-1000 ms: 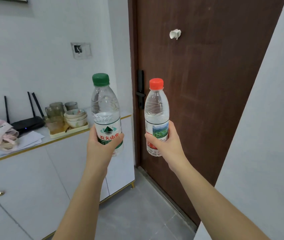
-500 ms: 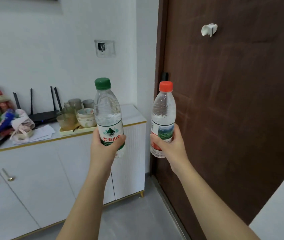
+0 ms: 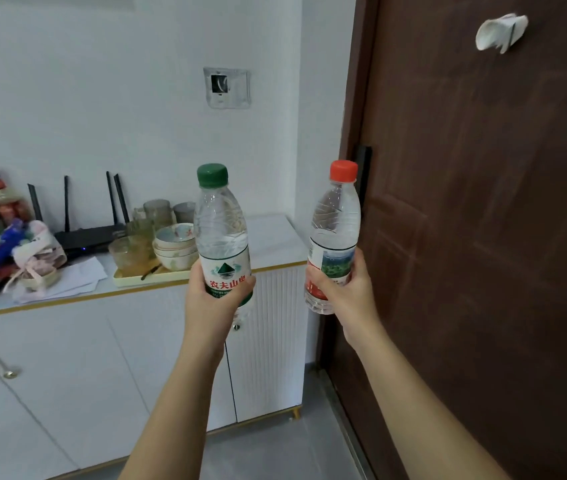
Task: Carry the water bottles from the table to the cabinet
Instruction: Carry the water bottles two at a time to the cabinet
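I had both arms stretched out ahead of me at about chest height, each one carrying a bottle. My left hand (image 3: 214, 299) was wrapped around the lower half of the green-capped bottle (image 3: 222, 237), fingers curled across its label from the right and the thumb on the left side, wrist nearly straight in line with the forearm. That bottle stood upright in my grip, its cap level with the antennas of the black router (image 3: 91, 233) behind it.

My right hand (image 3: 347, 292) was clamped around the lower part of the red-capped bottle (image 3: 334, 233), thumb across the front of the label and the fingers hidden behind. The wrist was bent a little inward, and the bottle leaned slightly to the right at the top, with its base showing below my palm. The two bottles were held side by side, apart from each other, neither touching any surface.

Both were in the air in front of the white cabinet (image 3: 108, 358), near its right end, where the countertop was bare. Further left on that top sat a tray (image 3: 143, 277) with stacked bowls (image 3: 175, 245) and glasses, then papers and assorted clutter. The brown door (image 3: 482, 237) filled the view to my right, just beyond the red-capped bottle.
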Demonstrator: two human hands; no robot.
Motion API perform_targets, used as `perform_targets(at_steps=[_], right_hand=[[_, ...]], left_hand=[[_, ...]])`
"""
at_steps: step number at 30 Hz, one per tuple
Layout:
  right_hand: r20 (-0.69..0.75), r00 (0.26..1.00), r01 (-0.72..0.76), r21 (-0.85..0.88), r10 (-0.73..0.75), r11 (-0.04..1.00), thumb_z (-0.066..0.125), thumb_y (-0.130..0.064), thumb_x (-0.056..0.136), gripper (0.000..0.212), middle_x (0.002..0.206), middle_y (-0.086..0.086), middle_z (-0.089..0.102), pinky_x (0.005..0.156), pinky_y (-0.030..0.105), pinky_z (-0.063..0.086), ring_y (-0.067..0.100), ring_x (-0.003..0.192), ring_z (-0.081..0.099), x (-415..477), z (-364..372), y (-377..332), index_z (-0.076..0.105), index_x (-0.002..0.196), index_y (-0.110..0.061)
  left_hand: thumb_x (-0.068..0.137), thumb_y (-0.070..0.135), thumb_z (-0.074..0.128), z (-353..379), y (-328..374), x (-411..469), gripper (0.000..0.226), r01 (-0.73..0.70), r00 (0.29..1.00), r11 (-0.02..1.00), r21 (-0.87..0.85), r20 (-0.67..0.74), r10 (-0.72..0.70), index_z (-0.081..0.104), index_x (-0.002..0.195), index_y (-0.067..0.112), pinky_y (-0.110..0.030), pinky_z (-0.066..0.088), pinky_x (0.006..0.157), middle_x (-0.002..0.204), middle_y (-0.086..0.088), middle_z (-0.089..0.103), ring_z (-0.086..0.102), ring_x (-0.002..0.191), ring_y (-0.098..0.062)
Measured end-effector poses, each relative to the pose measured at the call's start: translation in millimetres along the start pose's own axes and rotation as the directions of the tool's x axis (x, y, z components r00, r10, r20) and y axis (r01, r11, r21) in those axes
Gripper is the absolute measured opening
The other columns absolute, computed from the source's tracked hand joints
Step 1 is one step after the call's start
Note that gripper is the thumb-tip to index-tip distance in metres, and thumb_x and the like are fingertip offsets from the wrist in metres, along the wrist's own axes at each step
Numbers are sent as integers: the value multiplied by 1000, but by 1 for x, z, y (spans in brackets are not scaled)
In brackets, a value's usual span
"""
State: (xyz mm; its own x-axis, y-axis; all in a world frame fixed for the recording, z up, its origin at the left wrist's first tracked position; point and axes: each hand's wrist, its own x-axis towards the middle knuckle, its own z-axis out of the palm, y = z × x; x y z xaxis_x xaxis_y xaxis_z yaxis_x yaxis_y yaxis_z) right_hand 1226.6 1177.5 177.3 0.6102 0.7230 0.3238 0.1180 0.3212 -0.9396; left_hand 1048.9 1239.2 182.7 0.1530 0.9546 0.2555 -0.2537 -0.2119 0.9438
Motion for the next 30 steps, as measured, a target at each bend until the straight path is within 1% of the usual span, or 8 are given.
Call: perform_targets(at_steps=[3,7,11,14,17,23,27,30], right_hand=[[-6,1000,13,-19,-13,1000,77,-2,78,54,106,-10,66,69,10,50,-7,86,65,39,18,20,53,122,-23],[-15,1000,5,-56,-6,998,77,-2,77,50,103,-14,65,72,11,51,-6,88,65,93,46,41,54,108,-34],[-23,1000,-3,-76,1,997,79,-5,77,52,105,-14,66,72,11,51,-5,90,65,140,73,61,53,110,-35],[-24,999,-45,-89,43,995,79,-8,77,51,104,-19,63,70,8,49,-11,89,63,160,84,83,51,108,-38],[-11,997,-81,-120,81,989,80,-11,77,58,111,-17,61,70,7,49,-13,92,61,178,88,106,48,119,-36],[2,986,-164,-184,167,969,81,-15,76,63,112,-18,60,72,10,51,0,100,62,222,98,156,44,123,-33],[45,976,-204,-169,214,964,77,-2,78,63,107,-11,59,63,7,49,-6,88,61,247,99,185,43,127,-21],[73,970,-217,-171,232,961,77,0,78,66,109,-10,59,62,5,47,-6,89,60,271,96,207,42,131,-15]], left_hand=[[78,1,76,5,-21,45,50,-22,1000,1000,10,11,22,53,118,22,-14,53,65,103,1,67,66,90,-11],[77,1,76,6,-43,110,51,-4,1000,1000,23,14,4,53,116,24,-18,54,67,103,-1,67,66,89,-12],[77,4,77,5,-60,172,50,9,998,999,42,58,-11,52,110,33,-24,55,73,102,2,68,67,91,-12],[77,3,77,10,-77,203,50,31,997,998,55,72,-35,51,107,34,-18,53,66,100,2,68,67,85,-5],[78,3,76,14,-98,223,48,44,994,996,81,92,-51,50,104,34,-16,53,65,99,1,66,66,81,-2],[77,7,77,29,-151,263,46,113,989,980,164,73,-126,49,109,23,-39,59,77,99,-5,66,66,92,-22],[77,5,76,41,-181,282,48,145,987,969,202,45,-157,47,112,19,-20,55,65,99,-5,65,65,89,-19],[75,0,76,49,-204,301,50,137,990,952,274,-6,-141,46,111,17,-15,51,62,98,-6,62,63,86,-17]])
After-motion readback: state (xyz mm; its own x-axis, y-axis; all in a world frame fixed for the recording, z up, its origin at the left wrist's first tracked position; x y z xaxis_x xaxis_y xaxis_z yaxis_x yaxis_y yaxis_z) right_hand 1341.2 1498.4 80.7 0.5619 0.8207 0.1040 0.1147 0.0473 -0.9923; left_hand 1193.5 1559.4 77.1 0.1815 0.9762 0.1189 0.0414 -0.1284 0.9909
